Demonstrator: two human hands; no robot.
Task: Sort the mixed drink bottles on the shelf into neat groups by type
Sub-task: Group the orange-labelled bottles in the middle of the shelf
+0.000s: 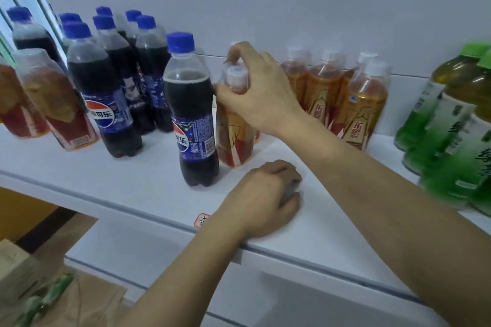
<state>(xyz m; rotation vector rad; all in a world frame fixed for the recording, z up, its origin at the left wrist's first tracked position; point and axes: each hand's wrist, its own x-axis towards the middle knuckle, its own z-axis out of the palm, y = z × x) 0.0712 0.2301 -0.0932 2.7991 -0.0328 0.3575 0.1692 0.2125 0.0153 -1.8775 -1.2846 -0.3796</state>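
Right hand (255, 93) gripping amber bottle (233, 125) mid-frame, left hand (265, 199) resting curled, empty, on shelf (132, 175). Risking clipping touching cola bottle (194, 114), toppling it.

White shelf (148, 186): blue-capped cola bottles (111, 82) standing at left; amber drink bottles (342, 93) with white caps at centre and far left; green tea bottles (449, 135) at right; left hand (261, 199) resting on the front.
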